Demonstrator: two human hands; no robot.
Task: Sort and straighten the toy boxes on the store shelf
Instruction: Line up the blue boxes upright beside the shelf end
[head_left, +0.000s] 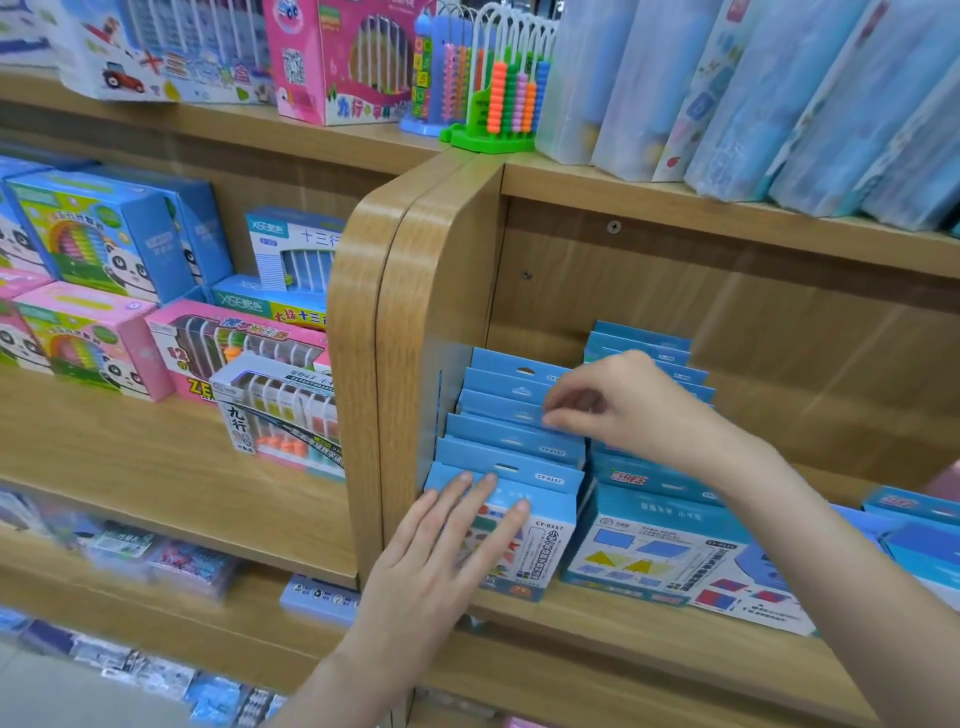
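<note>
So the left row of blue card boxes (511, 441) sits in the shelf (675, 618) cubby, tucked against the wooden divider (405, 322), leaning back in a staggered stack. A second row of blue boxes (654, 499) stands just beside it on the right.

If I were doing this, I'd keep the front box (540, 540) pinned flat so the row can't slide forward, then nudge the tabs in the middle until the top edges step evenly and the right sides line up. Go gently, these hang tabs look like thin card and probably crease easily.

Left hand (441, 566): fingers straight and spread, pressing flat on the face of the front box. Right hand (618, 405): fingers curled, fingertips (553, 415) pinching the top edge of a mid-row box, about the third back.
</note>
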